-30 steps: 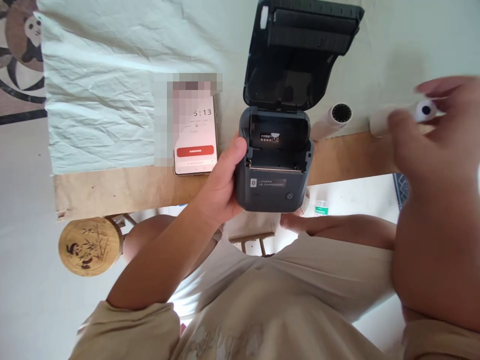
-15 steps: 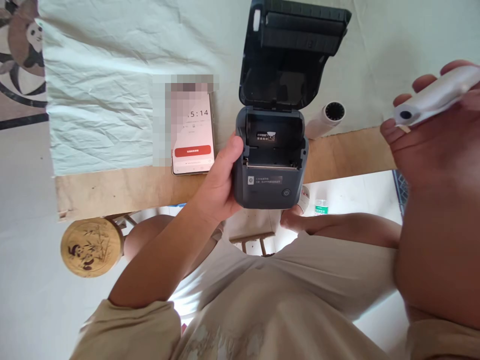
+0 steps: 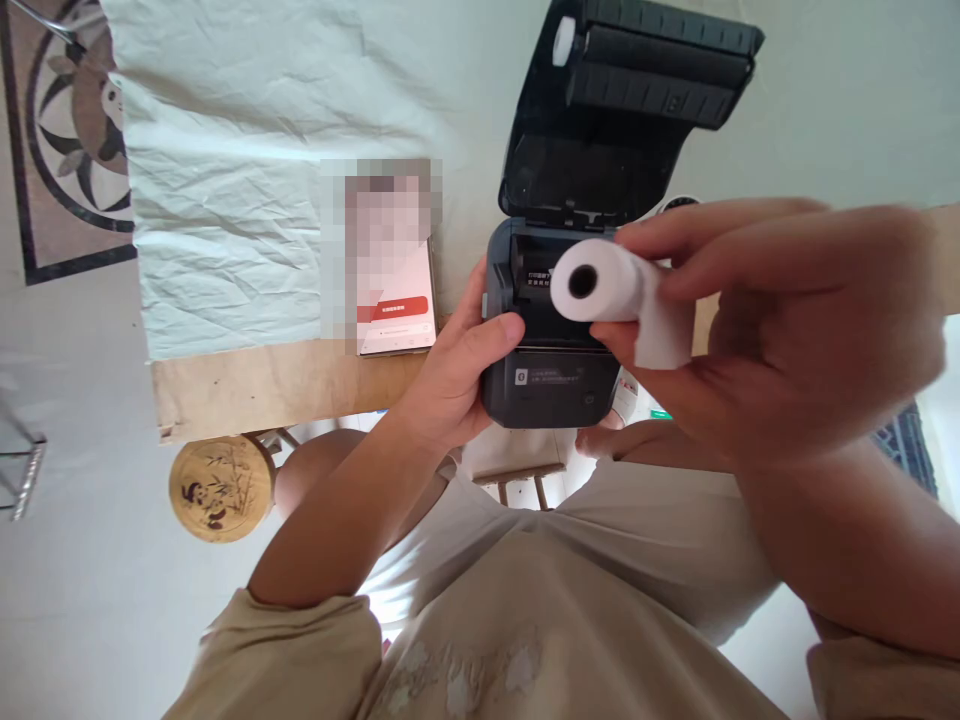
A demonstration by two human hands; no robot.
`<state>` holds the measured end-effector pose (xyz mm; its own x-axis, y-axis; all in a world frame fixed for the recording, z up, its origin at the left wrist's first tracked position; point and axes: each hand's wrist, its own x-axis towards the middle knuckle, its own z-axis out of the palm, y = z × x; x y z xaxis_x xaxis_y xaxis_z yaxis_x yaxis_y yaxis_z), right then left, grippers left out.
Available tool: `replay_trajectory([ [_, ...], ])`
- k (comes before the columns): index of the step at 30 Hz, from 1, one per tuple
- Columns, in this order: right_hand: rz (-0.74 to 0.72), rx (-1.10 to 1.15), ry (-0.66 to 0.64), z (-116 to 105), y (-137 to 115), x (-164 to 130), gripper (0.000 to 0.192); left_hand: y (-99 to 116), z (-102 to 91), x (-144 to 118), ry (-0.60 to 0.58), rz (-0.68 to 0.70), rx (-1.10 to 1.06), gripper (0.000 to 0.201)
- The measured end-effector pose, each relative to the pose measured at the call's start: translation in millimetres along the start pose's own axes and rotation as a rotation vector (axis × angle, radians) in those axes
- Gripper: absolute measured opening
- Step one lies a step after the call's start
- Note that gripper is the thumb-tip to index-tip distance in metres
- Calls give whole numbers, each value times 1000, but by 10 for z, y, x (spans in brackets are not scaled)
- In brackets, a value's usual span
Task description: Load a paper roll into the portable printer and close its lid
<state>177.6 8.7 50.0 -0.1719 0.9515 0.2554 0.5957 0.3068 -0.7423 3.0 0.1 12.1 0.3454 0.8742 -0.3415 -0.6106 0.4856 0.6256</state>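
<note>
My left hand [image 3: 469, 365] grips the left side of a dark portable printer [image 3: 551, 395], its thumb on the casing's edge. The printer's lid [image 3: 600, 130] is swung up and back, so the inner bay shows. In front of that bay, my right hand [image 3: 787, 300] pinches a white paper roll [image 3: 611, 280] with a dark core hole at its near end. A loose flap of paper hangs from the roll below the fingers. The roll hides part of the bay; whether it touches the printer I cannot tell.
A phone [image 3: 397, 320] with a red button on its screen lies left of the printer on the cloth-covered table [image 3: 225, 180]. The table's bare wooden edge [image 3: 225, 385] faces me. Behind my right hand a cylinder is mostly hidden. A round wooden stool [image 3: 221, 490] stands lower left.
My right hand has brought the paper roll leftward from the far right to over the printer's bay. My left hand keeps its hold on the printer. The view has shifted slightly.
</note>
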Motion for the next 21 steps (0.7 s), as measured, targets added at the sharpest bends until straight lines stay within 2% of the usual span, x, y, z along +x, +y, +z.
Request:
replay_trajectory([
  [2,-271,-197,105,48,-14,2,7,0,15,-6,-3,19,5,62],
  [3,-346,-262,133,65,-8,0,10,0,13,-7,-17,14,7,61],
  [7,-372,-279,67,77,61,-5,21,-8,-28,3,-77,-14,16,52],
  [10,-385,-264,62,51,99,-8,21,-31,-11,29,-97,30,28,42],
  [13,-421,-241,114,29,84,-33,18,-52,66,56,-24,132,55,35],
  [16,-456,-207,100,43,42,-77,17,-39,123,65,39,195,41,32],
  [19,-498,-205,49,91,30,-117,9,1,124,47,-33,187,39,35],
  [21,-525,-250,6,107,40,-128,11,20,119,26,-66,199,83,40],
])
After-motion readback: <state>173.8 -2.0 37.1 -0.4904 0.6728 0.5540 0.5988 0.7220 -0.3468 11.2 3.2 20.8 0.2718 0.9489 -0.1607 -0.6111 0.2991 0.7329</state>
